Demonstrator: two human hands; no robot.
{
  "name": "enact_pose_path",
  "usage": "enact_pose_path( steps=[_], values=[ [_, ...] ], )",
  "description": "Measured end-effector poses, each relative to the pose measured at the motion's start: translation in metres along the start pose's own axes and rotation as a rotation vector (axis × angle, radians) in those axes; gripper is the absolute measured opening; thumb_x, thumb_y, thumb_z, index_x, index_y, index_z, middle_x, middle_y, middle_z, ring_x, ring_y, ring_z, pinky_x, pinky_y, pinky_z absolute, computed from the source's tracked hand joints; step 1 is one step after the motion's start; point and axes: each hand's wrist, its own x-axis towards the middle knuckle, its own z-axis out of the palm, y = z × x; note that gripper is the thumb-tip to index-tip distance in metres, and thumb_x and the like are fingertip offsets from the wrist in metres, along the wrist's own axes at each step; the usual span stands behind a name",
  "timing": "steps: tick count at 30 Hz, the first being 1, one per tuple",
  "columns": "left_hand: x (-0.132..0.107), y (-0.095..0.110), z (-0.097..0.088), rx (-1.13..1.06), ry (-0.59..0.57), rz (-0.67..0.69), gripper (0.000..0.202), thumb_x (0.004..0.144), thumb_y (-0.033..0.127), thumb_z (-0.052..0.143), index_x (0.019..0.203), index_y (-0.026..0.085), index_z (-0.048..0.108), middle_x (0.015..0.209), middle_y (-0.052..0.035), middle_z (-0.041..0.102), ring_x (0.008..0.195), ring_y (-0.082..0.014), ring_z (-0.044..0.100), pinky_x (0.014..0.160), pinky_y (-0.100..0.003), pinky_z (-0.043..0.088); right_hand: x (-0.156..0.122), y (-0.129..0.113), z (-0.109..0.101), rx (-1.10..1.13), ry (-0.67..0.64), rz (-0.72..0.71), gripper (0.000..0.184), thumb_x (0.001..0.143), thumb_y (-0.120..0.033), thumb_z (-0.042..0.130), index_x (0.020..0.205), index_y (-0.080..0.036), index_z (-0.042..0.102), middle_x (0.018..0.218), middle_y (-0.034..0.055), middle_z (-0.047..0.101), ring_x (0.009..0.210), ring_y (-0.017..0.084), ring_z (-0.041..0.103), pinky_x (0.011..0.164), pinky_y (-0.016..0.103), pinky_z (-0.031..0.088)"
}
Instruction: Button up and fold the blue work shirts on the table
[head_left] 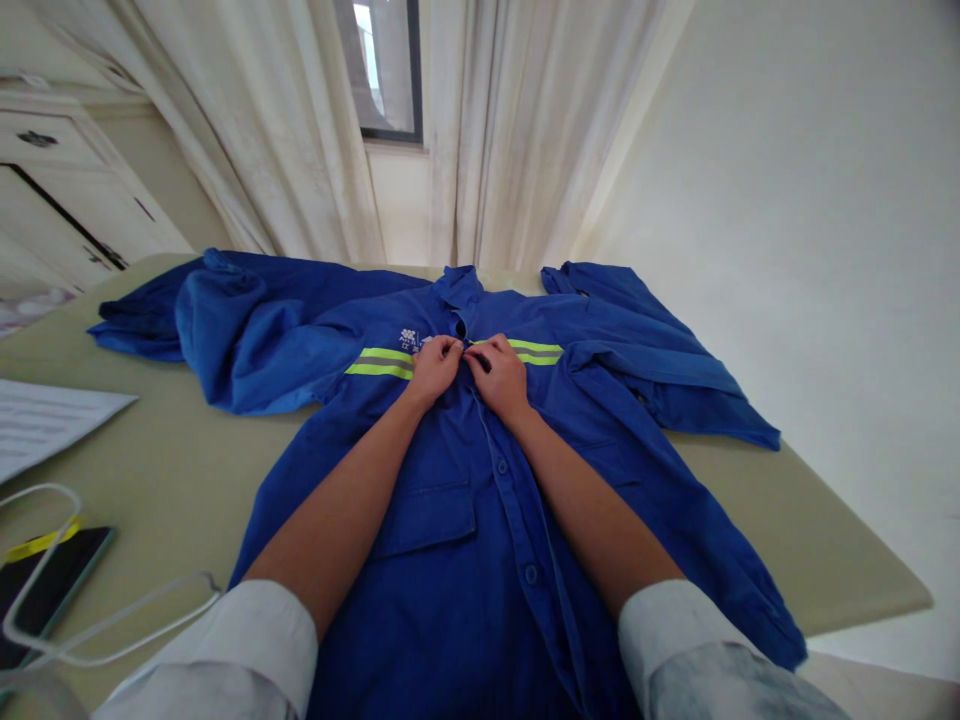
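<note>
The blue jacket (450, 455) lies across the table (187, 450), and near its far collar (459, 287) the left hand (435, 370) and right hand (501, 378) each pinch its front (501, 466), which is probably best kept flat and level

Whitish sleeves (217, 685), broad plain cuffs (277, 615), the right sleeve (720, 675) perhaps mottled grey-blue.

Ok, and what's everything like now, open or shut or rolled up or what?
Blue jacket, spread out front-up
Left hand, pinching the jacket's front
Right hand, pinching it too, close to the left
Lower buttons, undone
Pocket flap, down
White cuffs, partway up the forearms
Curtains, parted at the window
White cable, loosely looped
Cabinet, can't tell if fully shut
</note>
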Motion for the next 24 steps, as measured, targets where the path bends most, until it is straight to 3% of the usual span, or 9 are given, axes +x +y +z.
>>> enact_pose_path(
  steps=[6, 10, 17, 24],
  values=[
    [-0.002, 0.002, -0.002, 0.068, -0.003, 0.059, 0.016, 0.096, 0.030, 0.060, 0.087, 0.024, 0.072, 0.092, -0.0043, 0.075, 0.089, -0.0245, 0.064, 0.096, -0.042, 0.046, 0.007, 0.022, 0.013, 0.229, 0.059, 0.200, 0.024, 0.087, -0.042, 0.080, 0.088, -0.019, 0.074, 0.087, 0.0034, 0.066, 0.075, 0.019, 0.061, 0.075, 0.032, 0.052],
    [-0.004, 0.005, -0.002, 0.123, -0.037, 0.071, 0.015, 0.096, 0.027, 0.061, 0.088, 0.025, 0.073, 0.098, -0.0044, 0.076, 0.089, -0.0243, 0.064, 0.100, -0.044, 0.043, 0.006, 0.021, 0.013, 0.177, 0.041, 0.248, 0.020, 0.085, -0.037, 0.081, 0.085, -0.019, 0.073, 0.086, 0.0024, 0.065, 0.076, 0.019, 0.061, 0.075, 0.032, 0.050],
    [-0.003, 0.003, -0.003, 0.044, -0.025, 0.104, 0.014, 0.095, 0.030, 0.062, 0.087, 0.024, 0.072, 0.091, -0.0029, 0.076, 0.088, -0.0231, 0.067, 0.089, -0.038, 0.048, 0.001, 0.004, 0.003, 0.051, 0.016, 0.067, 0.009, 0.095, -0.026, 0.069, 0.103, -0.023, 0.072, 0.106, 0.0050, 0.065, 0.090, 0.021, 0.063, 0.080, 0.032, 0.050],
    [-0.005, 0.002, -0.002, -0.099, 0.047, 0.089, 0.011, 0.093, 0.030, 0.063, 0.095, 0.022, 0.070, 0.089, -0.0038, 0.075, 0.084, -0.0206, 0.069, 0.081, -0.034, 0.052, 0.000, -0.002, 0.000, -0.008, -0.002, 0.071, 0.008, 0.097, -0.027, 0.065, 0.098, -0.023, 0.072, 0.108, 0.0056, 0.064, 0.091, 0.021, 0.064, 0.081, 0.031, 0.051]
  ],
)
